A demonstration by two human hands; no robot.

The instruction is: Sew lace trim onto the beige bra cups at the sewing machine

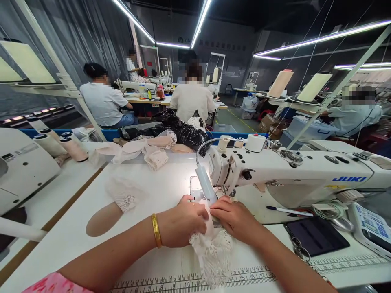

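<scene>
Pale pink lace fabric (212, 254) lies bunched beneath the needle area of a white JUKI sewing machine (299, 175), its frilled end spilling toward the front edge. My left hand (183, 221) has its fingers curled over the left side of this fabric. From the right, my right hand (235, 215) pinches the fabric close to the presser foot, which the lamp head (205, 183) partly hides. To the left, a beige bra cup (104, 219) with lace (125, 195) attached rests flat on the white table (159, 268).
Lace pieces (143, 148) and a black plastic bag (183, 130) sit along the back edge. Right of the machine are a pen (288, 211), a dark tablet (317, 236) and a control box (372, 228). Thread cones (73, 146) stand left. Other people work at machines beyond.
</scene>
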